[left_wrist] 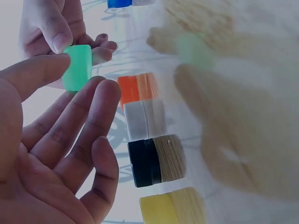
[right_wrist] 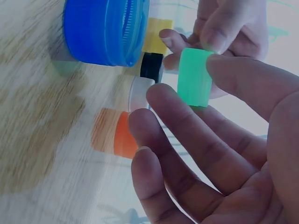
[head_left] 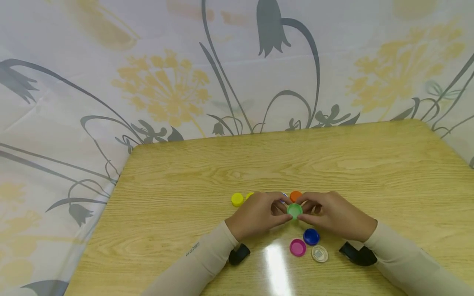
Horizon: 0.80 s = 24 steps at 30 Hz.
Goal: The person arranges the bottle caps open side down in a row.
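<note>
Between both hands, above the table, is a green bottle cap (head_left: 294,211), its hollow side facing up toward the head camera. My left hand (head_left: 259,214) pinches its left edge with thumb and fingertips, and my right hand (head_left: 333,216) pinches the right edge the same way. Both wrist views show the green cap (left_wrist: 78,68) side-on at the fingertips. Just beyond the hands stands a row of caps: an orange cap (left_wrist: 133,88), a white cap (left_wrist: 140,119), a black cap (left_wrist: 145,162) and a yellow cap (head_left: 237,200). In the head view, the left hand hides part of this row.
Nearer the body lie a blue cap (head_left: 311,237), a magenta cap (head_left: 298,247) and a pale cap (head_left: 319,254), below the right hand. The wooden table (head_left: 166,230) reaches back to a flower-patterned cloth (head_left: 237,61). A black strap piece (head_left: 239,254) hangs by the left wrist.
</note>
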Motion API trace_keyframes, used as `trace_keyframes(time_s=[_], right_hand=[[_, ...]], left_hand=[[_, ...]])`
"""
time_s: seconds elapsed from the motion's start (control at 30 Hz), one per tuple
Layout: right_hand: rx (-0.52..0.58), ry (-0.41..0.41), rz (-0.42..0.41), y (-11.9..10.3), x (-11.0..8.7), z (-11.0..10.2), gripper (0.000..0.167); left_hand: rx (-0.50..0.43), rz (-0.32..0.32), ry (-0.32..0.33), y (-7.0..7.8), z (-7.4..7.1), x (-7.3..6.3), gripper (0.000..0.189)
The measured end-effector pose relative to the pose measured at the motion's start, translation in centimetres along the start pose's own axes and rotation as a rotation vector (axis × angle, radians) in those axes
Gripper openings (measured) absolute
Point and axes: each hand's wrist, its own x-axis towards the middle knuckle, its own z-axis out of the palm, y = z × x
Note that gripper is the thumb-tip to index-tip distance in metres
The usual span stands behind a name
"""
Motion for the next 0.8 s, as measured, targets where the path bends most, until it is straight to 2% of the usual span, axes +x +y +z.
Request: trace_keyframes(time_s=[0.17,0.3,0.5,0.63,0.8], right_hand=[[-0.004,0.026,-0.010,-0.09,-0.03,-0.12,0.019],[0.001,0.058,-0.029,-0.18,0.11,-0.12,0.021],[0.035,0.107,-0.037,-0.34,0.17,-0.07,0.027],[0.080,0.120,0.013,-0.59,0.20,-0.11,0.022],[0.193,0.106,0.097,-0.69,0.12,-0.21,0.018]], left_hand=[[-0.035,0.001,0.030,0.22,-0.17,0.05,0.023],[-0.102,0.002,0.072,0.27,-0.16,0.08,0.025],[-0.136,0.064,0.151,0.12,-0.08,0.08,0.027],[-0.152,0.079,0.197,0.11,-0.09,0.06,0.026],[-0.132,0.114,0.229,0.26,-0.07,0.01,0.027]])
